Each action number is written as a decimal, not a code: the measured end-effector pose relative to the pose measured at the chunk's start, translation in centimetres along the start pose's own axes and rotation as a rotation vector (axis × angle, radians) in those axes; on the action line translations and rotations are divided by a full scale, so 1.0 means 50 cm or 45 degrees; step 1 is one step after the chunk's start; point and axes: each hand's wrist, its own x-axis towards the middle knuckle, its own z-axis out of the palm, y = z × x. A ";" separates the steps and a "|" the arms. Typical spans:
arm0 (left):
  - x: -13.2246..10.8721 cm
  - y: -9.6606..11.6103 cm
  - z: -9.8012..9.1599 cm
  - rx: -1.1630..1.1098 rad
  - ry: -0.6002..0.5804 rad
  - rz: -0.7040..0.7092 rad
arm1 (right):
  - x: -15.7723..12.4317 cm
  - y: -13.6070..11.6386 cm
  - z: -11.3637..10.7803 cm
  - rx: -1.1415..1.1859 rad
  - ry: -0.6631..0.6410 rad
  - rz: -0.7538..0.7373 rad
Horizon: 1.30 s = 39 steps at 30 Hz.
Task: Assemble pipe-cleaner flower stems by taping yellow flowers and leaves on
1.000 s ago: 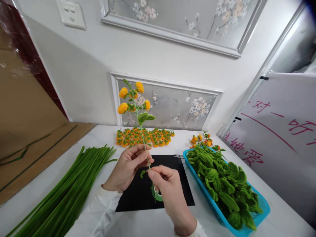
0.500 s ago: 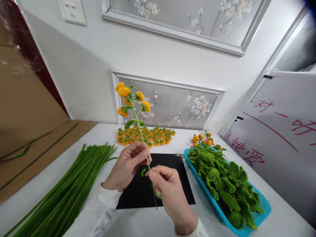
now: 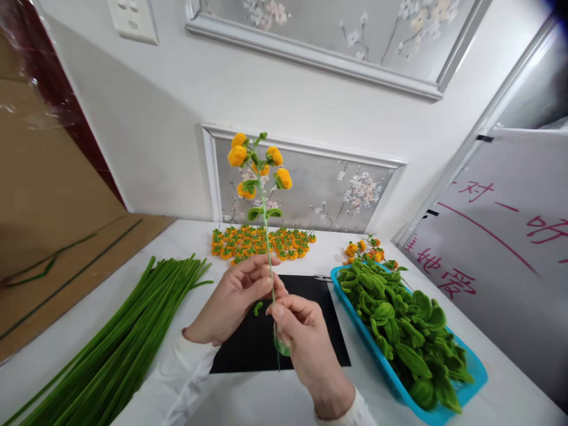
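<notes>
An artificial flower stem [image 3: 267, 231] stands nearly upright between my hands, with several orange fuzzy blooms at the top and a pair of green leaves below them. My left hand [image 3: 246, 291] pinches the stem with thumb and fingers. Just below, my right hand [image 3: 304, 331] is closed on the stem's lower part, and its dark green end pokes out underneath. Partly hidden behind my right hand is something green and round [image 3: 282, 348], perhaps a roll of tape. On the black mat [image 3: 239, 349] lies a small curled green piece [image 3: 258, 308].
To the left lies a bundle of long green fuzzy sticks [image 3: 119, 337]. Rows of small orange flower heads [image 3: 248, 239] lie at the back. A blue basket [image 3: 377, 361] of green leaves is on the right, with orange flowers [image 3: 364, 249] behind it and a metal tool tip [image 3: 322, 278] beside it.
The flower stem has swung from a leftward lean to nearly upright, its blooms moving right and slightly up. My left hand has shifted slightly right; both hands still hold the stem.
</notes>
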 end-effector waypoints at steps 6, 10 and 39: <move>0.004 -0.010 0.002 0.196 0.117 -0.014 | 0.005 -0.012 -0.002 -0.239 0.044 -0.101; 0.005 -0.015 0.006 0.216 0.164 0.016 | 0.008 -0.014 0.000 -0.240 0.073 -0.103; 0.007 -0.001 -0.002 -0.290 0.141 -0.091 | 0.008 -0.008 -0.003 -0.019 -0.029 0.132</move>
